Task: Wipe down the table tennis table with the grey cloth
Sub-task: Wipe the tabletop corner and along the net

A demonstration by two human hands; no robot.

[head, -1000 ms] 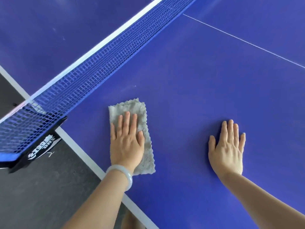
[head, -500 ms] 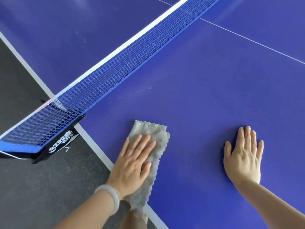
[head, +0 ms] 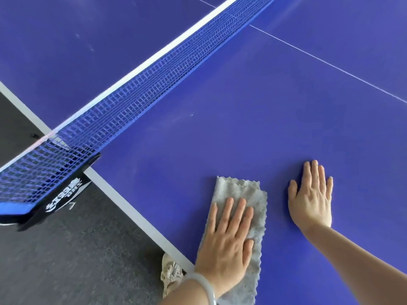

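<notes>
Presently the grey cloth (head: pixel 240 190) lies folded into a long strip on the near half of the table tennis table (head: pixel 242 106), close to the white side edge (head: pixel 132 208). Its near end sits at or over that edge; which one cannot be told.

Left hand (head: pixel 226 245): flat on the middle of the cloth, 4 fingers straight and slightly spread, thumb alongside. The palm presses down and no finger curls round the fabric. The cloth's far end shows bare beyond the fingertips, and a scalloped hem runs along its right side. A pale bracelet (head: pixel 204 287) sits on the left wrist.

Right hand (head: pixel 312 201): flat on bare blue surface just right of the cloth, not touching it. Fingers straight and together, thumb out to the left, holding nothing.

A blue net (head: pixel 132 102) with a white top band runs diagonally from lower left to upper right, well apart from the cloth. A black clamp (head: pixel 59 201) with white lettering fixes it at the table's side. A thin white centre line (head: pixel 330 64) crosses the near half at upper right. Faint pale smudges (head: pixel 176 119) mark the surface near the net.

Dark grey floor (head: pixel 66 249) lies left of the table. 1 light shoe (head: pixel 170 271) shows beside the left wrist.
</notes>
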